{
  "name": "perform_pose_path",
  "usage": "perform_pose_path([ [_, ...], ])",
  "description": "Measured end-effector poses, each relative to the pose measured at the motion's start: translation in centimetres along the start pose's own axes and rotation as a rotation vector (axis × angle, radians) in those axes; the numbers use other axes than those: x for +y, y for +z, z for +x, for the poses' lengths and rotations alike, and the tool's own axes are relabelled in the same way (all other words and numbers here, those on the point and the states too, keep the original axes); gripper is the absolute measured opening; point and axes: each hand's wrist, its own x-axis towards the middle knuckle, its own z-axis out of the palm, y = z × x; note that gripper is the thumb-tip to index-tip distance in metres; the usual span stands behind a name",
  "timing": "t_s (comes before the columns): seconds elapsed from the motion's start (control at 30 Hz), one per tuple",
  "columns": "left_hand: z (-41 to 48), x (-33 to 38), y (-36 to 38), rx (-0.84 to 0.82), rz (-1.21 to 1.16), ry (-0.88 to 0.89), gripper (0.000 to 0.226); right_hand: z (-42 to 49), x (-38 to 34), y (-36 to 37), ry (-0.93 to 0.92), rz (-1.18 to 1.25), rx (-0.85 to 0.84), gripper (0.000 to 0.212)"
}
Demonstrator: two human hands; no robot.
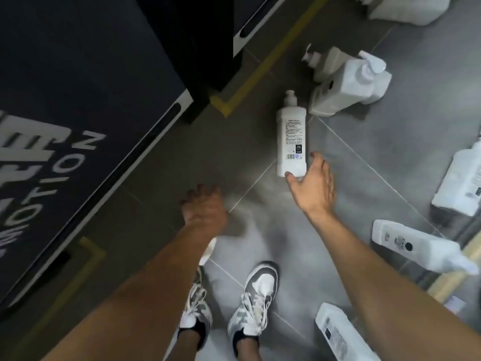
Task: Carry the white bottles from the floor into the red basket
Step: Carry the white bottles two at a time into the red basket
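A white pump bottle (291,136) lies flat on the grey tiled floor, its label up and its pump pointing away from me. My right hand (313,182) is open at the bottle's base, with thumb and fingertips touching or nearly touching its bottom corners. To the left, my left hand (205,207) hangs over bare floor, fingers loosely curled and holding nothing. Several more white bottles lie around: a pile (348,84) behind, one (419,247) at the right, another (341,334) near my feet. The red basket is out of view.
Dark cabinets with white lettering (78,126) fill the left side. Yellow floor tape (270,56) runs along their base. My two sneakers (250,300) stand at the bottom centre. More bottles (460,178) sit at the right edge and a white heap (406,6) at the top right.
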Motion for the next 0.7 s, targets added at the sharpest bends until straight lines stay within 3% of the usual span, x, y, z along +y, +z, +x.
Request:
perform_pose_path([
  [0.27,3.2,-0.3,4.9,-0.339,0.186,-0.117,0.073,3.8,1.7,5.9,0.016,0.021,0.020,0.071],
  [0.33,3.8,-0.1,4.8,-0.397,0.197,-0.114,0.066,4.7,1.9,6.6,0.014,-0.001,0.035,0.072],
  [0.5,4.6,-0.5,4.7,-0.415,0.185,-0.118,0.050,7.8,1.4,7.6,0.088,0.052,0.093,0.077],
  [0.7,6.1,-2.1,6.1,-0.386,0.077,-0.182,0.061,11.2,0.3,9.4,0.167,0.107,0.110,0.090],
])
